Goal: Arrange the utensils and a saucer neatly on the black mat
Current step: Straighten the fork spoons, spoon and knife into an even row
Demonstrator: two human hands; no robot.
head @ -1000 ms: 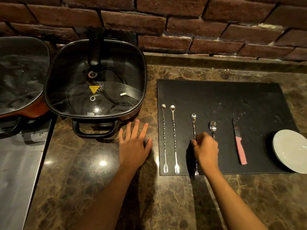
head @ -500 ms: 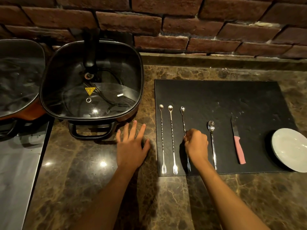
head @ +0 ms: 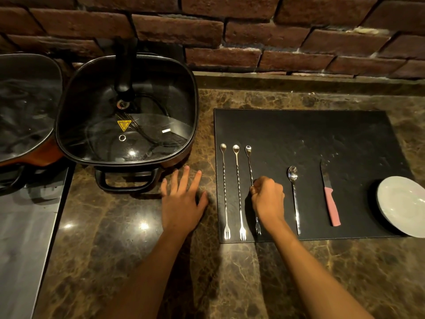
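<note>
A black mat [head: 322, 134] lies on the marble counter. At its left edge two long twisted bar spoons [head: 225, 192] [head: 239, 192] lie side by side, forked ends toward me. A third twisted bar spoon [head: 250, 166] lies just right of them, and my right hand [head: 268, 199] is closed around its middle. Further right on the mat rest a plain steel spoon [head: 294, 199] and a pink-handled knife [head: 330, 203]. A white saucer [head: 402, 203] overhangs the mat's right edge. My left hand [head: 181, 201] rests flat on the counter with fingers spread, left of the mat.
A square electric pot with a glass lid [head: 126, 111] stands at the back left, its handle close to my left hand. Another lidded pan [head: 25, 107] sits at the far left above a steel surface [head: 23, 238]. A brick wall [head: 253, 31] backs the counter.
My right hand has carried the third bar spoon leftward, from beside the plain spoon to a place next to the other two, and pushed it fully onto the mat. My left hand stayed put.
</note>
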